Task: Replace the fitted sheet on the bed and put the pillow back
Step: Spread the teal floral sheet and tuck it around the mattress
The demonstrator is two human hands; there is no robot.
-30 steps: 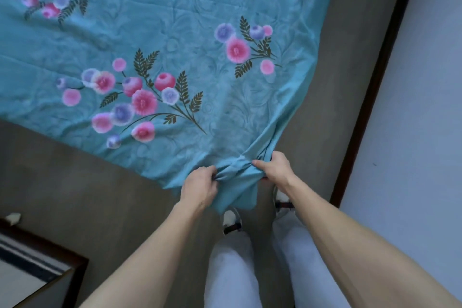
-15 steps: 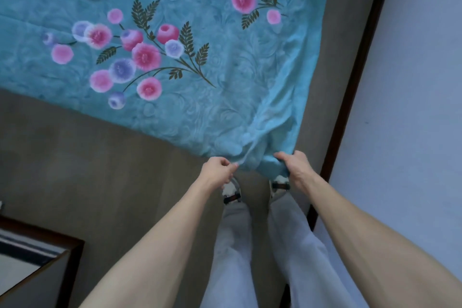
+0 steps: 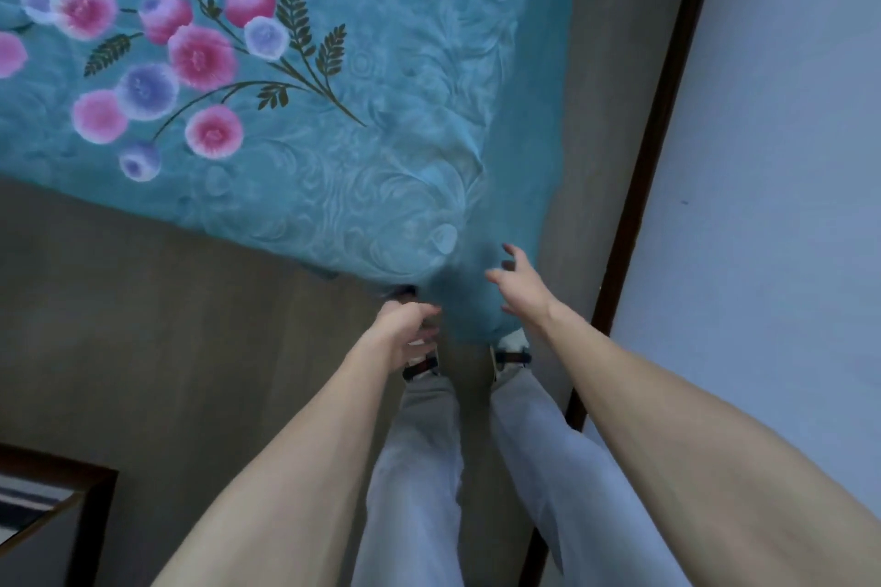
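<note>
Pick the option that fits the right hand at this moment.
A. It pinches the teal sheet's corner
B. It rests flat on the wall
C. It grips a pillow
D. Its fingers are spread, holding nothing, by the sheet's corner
D: the right hand has its fingers spread apart beside the hanging corner of the teal sheet, with no cloth held between them.

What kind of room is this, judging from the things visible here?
Probably a bedroom in a home. A teal floral fitted sheet is stretched over what looks like a bed corner, close to a plain wall with a dark skirting board, above a wood-look floor.
</note>
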